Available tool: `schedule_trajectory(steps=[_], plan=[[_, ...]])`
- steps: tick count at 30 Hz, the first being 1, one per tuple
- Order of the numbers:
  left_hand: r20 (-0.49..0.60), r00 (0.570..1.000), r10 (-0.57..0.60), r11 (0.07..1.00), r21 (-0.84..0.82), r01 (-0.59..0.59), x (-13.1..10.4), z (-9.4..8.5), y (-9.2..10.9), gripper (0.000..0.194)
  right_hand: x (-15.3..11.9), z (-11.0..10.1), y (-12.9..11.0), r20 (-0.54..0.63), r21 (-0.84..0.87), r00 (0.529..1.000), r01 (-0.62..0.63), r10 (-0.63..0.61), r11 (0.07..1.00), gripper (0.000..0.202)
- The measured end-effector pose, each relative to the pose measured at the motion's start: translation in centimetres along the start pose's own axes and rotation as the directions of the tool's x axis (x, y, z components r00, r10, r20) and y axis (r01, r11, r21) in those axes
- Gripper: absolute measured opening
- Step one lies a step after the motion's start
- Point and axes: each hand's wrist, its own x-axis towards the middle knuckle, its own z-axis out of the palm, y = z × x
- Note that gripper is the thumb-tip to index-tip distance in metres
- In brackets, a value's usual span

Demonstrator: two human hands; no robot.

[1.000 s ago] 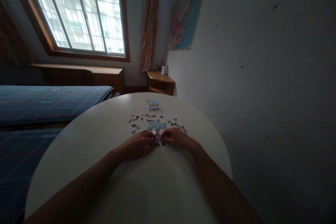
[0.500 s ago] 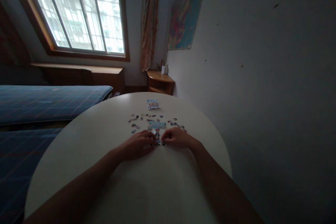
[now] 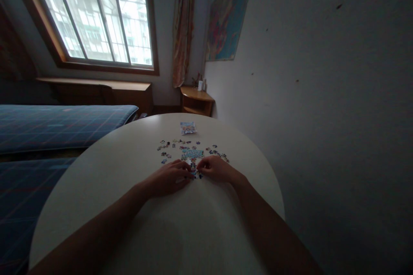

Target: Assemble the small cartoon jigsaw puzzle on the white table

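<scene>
White round table [image 3: 112,172], qty 1. Two bare hands on it, one puzzle between them. Puzzle [image 3: 192,154]: light-blue band along the far edge, narrow strip of pieces running from it toward the person. Band sits just beyond both hands; strip lies right between the two sets of fingertips.

Left hand [image 3: 174,175]: palm down, fingers curved, tips at the strip's left side. Right hand [image 3: 215,168]: thumb and index close together, narrow gap, tips at the strip's right side. Can't tell if either one is gripping a piece, too small and dark.

Loose pieces [image 3: 168,143]: three rough groups, at left, far side and right of the puzzle; too small for an exact count. Right group is just beyond the right hand, left group just beyond the left. One printed packet [image 3: 188,127] lies past the far group, well apart from both hands.

Background: 1 window [image 3: 97,17], 2 curtains [image 3: 183,30], 1 wall map [image 3: 227,25].
</scene>
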Motion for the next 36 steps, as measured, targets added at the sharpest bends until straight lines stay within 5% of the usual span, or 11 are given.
schedule_trajectory(steps=[24, 36], plan=[[-0.010, 1.000, 0.005, 1.000, -0.002, -0.005, 0.0, 0.2, -0.2, 0.025, 0.2, 1.0, -1.2, -0.145, -0.060, 0.986, -0.090, 0.081, 0.994, 0.018], [-0.006, 1.000, -0.007, 1.000, 0.003, 0.007, 0.1, -0.1, 0.2, 0.024, 0.6, 1.4, -0.7, -0.160, -0.042, 0.987, -0.031, 0.024, 0.999, 0.016]])
